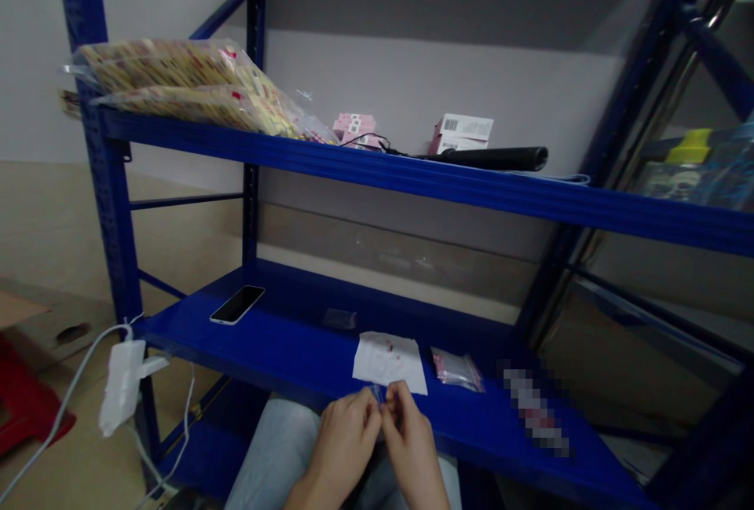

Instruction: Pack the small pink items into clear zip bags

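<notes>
My left hand (352, 421) and my right hand (406, 421) meet at the front edge of the blue shelf. Their fingertips pinch a small clear plastic bag (378, 394) between them, and most of it is hidden by the fingers. Just beyond the hands lies a white sheet of paper (386, 358) with a few small reddish pieces (391, 347) on it. Right of the paper is a clear packet with pink edges (456, 369). Another small clear bag (340, 318) lies flat behind the paper, to the left.
A phone (238, 305) rests on the lower shelf (283, 349) at left. Above, the upper shelf (294, 158) carries large filled plastic bags (194, 89), small boxes (463, 131) and a black rod-like object (495, 158). A white power strip (122, 384) hangs by the left post. Something blurred out (535, 408) lies at right.
</notes>
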A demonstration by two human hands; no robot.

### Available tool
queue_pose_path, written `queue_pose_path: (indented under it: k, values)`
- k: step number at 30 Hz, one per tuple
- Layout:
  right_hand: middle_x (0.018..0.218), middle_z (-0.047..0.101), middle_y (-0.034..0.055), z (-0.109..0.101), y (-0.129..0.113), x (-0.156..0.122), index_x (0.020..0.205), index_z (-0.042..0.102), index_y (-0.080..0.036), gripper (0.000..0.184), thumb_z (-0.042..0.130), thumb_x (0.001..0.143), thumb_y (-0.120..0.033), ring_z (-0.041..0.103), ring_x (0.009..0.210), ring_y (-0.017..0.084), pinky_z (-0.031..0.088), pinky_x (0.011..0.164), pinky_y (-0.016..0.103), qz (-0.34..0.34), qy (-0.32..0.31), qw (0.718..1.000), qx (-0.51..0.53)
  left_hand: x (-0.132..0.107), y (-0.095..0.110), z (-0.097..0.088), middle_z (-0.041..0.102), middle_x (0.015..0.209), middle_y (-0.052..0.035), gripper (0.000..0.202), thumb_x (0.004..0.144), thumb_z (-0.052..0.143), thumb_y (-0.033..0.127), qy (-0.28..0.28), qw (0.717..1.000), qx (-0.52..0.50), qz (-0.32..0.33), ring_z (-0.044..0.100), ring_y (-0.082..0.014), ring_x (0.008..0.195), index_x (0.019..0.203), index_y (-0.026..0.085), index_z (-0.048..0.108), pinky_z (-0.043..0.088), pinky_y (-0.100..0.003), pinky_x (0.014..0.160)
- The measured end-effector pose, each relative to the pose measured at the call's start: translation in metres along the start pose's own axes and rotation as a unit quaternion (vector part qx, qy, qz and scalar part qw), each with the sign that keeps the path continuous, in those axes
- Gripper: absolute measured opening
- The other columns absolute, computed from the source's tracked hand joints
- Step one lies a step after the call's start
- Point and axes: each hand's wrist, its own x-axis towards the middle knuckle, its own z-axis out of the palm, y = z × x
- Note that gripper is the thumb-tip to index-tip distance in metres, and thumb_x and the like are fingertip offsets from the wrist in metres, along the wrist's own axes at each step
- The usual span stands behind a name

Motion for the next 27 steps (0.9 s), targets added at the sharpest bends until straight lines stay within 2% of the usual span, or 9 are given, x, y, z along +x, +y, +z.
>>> queue_pose_path:
  k: [2, 5, 8, 13, 14, 16, 19, 23, 27]
  values:
    - [0.079, 0.065, 0.0021, -0.007, -0.006, 0.0, 0.089, 0.063, -0.022, 0.015, 0.048, 0.089, -0.022, 0.061, 0.072, 0.018, 0.041, 0.068, 0.024, -0.029, -0.025, 0.997, -0.061, 0.0, -0.002, -0.001, 0.071, 0.075, -0.0036, 0.024, 0.093, 0.042, 0.018, -0.013, 0.999, 0.03, -0.026, 0.067, -0.0208, 0.071, 0.078, 0.021, 0.061, 0.034, -0.027, 0.061]
    - [0.08, 0.067, 0.0045, -0.018, -0.017, 0.001, 0.074, 0.068, -0.021, 0.027, 0.045, 0.082, -0.009, 0.062, 0.076, 0.018, 0.038, 0.069, 0.025, -0.047, -0.104, 0.979, -0.167, 0.0, -0.004, -0.005, 0.07, 0.07, -0.0036, 0.024, 0.091, 0.044, 0.018, -0.037, 0.997, 0.059, -0.04, 0.067, -0.0216, 0.069, 0.076, 0.02, 0.063, 0.032, -0.028, 0.06]
    - [0.078, 0.069, 0.0052, -0.021, -0.025, 0.001, 0.076, 0.071, -0.021, 0.026, 0.048, 0.082, -0.012, 0.064, 0.075, 0.018, 0.036, 0.066, 0.025, -0.037, -0.154, 0.966, -0.206, 0.001, -0.001, -0.01, 0.071, 0.073, -0.0038, 0.021, 0.087, 0.047, 0.018, -0.045, 0.997, 0.067, -0.014, 0.066, -0.0227, 0.073, 0.075, 0.021, 0.064, 0.034, -0.028, 0.062]
    - [0.081, 0.071, 0.0079, -0.013, -0.024, -0.003, 0.076, 0.074, -0.022, 0.026, 0.051, 0.083, -0.013, 0.064, 0.075, 0.02, 0.033, 0.064, 0.027, -0.014, -0.121, 0.961, -0.248, 0.0, 0.004, -0.022, 0.068, 0.068, -0.0016, 0.023, 0.086, 0.05, 0.017, -0.079, 0.996, 0.001, 0.031, 0.063, -0.021, 0.073, 0.069, 0.021, 0.065, 0.041, -0.029, 0.069]
    - [0.083, 0.072, 0.008, -0.012, -0.023, -0.004, 0.08, 0.075, -0.022, 0.025, 0.052, 0.081, -0.012, 0.064, 0.075, 0.02, 0.033, 0.064, 0.027, -0.011, -0.115, 0.962, -0.247, -0.001, 0.002, -0.024, 0.069, 0.074, -0.0017, 0.02, 0.087, 0.051, 0.018, -0.084, 0.995, -0.037, 0.046, 0.063, -0.0207, 0.078, 0.075, 0.021, 0.067, 0.043, -0.029, 0.072]
    - [0.085, 0.072, 0.0072, -0.014, -0.022, -0.004, 0.087, 0.077, -0.024, 0.027, 0.056, 0.076, -0.011, 0.064, 0.077, 0.021, 0.034, 0.066, 0.027, -0.001, -0.124, 0.965, -0.231, -0.005, -0.007, -0.024, 0.071, 0.102, -0.0045, 0.019, 0.085, 0.061, 0.023, -0.092, 0.986, -0.113, 0.081, 0.062, -0.0224, 0.1, 0.102, 0.023, 0.069, 0.046, -0.031, 0.088]
    - [0.085, 0.07, 0.0047, -0.019, -0.023, -0.003, 0.088, 0.078, -0.026, 0.027, 0.062, 0.071, -0.011, 0.063, 0.08, 0.02, 0.035, 0.068, 0.026, 0.016, -0.154, 0.967, -0.205, -0.012, -0.027, -0.015, 0.054, 0.142, -0.008, 0.071, 0.071, 0.079, 0.027, -0.138, 0.969, -0.178, 0.102, 0.046, -0.0284, 0.131, 0.137, 0.028, 0.054, 0.034, -0.042, 0.112]
    - [0.078, 0.065, 0.002, -0.02, -0.03, 0.0, 0.082, 0.078, -0.024, 0.02, 0.065, 0.07, -0.014, 0.059, 0.075, 0.017, 0.034, 0.064, 0.024, 0.016, -0.152, 0.969, -0.197, -0.017, -0.042, 0.001, 0.051, 0.146, -0.0076, 0.079, 0.068, 0.082, 0.024, -0.143, 0.965, -0.207, 0.07, 0.044, -0.0303, 0.135, 0.141, 0.031, 0.051, 0.031, -0.048, 0.116]
    - [0.073, 0.06, 0.0002, -0.02, -0.03, 0.003, 0.074, 0.076, -0.022, 0.012, 0.066, 0.073, -0.017, 0.057, 0.074, 0.016, 0.034, 0.065, 0.025, 0.02, -0.158, 0.975, -0.153, -0.016, -0.042, 0.005, 0.058, 0.138, -0.0081, 0.072, 0.065, 0.083, 0.022, -0.119, 0.968, -0.216, 0.057, 0.05, -0.0292, 0.128, 0.132, 0.028, 0.059, 0.036, -0.044, 0.112]
